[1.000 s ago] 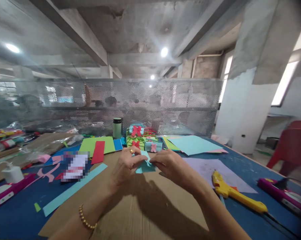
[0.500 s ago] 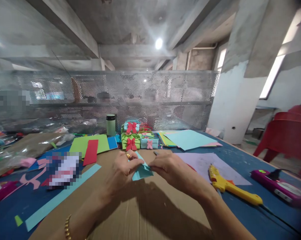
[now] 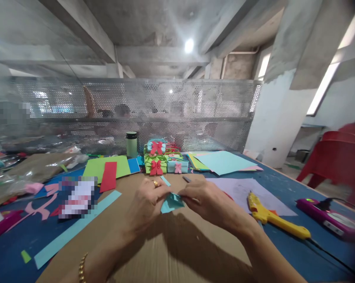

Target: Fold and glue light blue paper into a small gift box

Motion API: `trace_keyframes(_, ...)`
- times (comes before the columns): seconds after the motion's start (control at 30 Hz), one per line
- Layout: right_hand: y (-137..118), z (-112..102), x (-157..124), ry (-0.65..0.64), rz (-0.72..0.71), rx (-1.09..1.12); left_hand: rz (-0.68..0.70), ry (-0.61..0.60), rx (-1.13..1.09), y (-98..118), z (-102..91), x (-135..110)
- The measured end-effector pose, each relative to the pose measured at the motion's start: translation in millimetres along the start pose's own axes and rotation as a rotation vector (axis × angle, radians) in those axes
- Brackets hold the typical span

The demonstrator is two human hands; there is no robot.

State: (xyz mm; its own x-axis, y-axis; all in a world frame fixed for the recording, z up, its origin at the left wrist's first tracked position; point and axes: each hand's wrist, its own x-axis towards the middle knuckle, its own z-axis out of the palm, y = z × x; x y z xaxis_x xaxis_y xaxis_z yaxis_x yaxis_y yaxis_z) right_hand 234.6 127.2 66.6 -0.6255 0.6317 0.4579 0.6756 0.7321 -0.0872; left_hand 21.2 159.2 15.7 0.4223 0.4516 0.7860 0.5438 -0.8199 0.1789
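Observation:
A small folded piece of light blue paper (image 3: 172, 203) is held between both hands above a brown cardboard sheet (image 3: 165, 251). My left hand (image 3: 149, 200), with a ring on one finger, pinches its left side. The fingertips of my right hand (image 3: 205, 198) are closed on its right edge. Part of the paper hides behind the left fingers, and its far end shows above them. Just beyond the right hand, the grey tip of a tool (image 3: 186, 179) sticks out; the rest of it is hidden.
A yellow glue gun (image 3: 272, 220) lies at right, near a purple power strip (image 3: 325, 218). Small paper boxes with bows (image 3: 156, 167) stand behind the hands, beside a green jar (image 3: 132, 145). Coloured sheets (image 3: 224, 162) and a long light blue strip (image 3: 77, 230) lie around.
The paper's far flap, upright between the hands before, now shows less behind the left fingers. Both hands still pinch the paper. The whole view has shifted slightly.

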Motion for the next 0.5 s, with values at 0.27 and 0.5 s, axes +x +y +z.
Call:
trace_keyframes(0.27,-2.9,7.1,-1.4,0.05,-0.044,-0.043,-0.126,-0.089,-0.101,8.7,-5.4,1.2)
trace_keyframes(0.5,-1.3,11.4,-0.4,0.078,-0.006,-0.063,-0.152,-0.103,-0.188,6.2,-7.2,1.8)
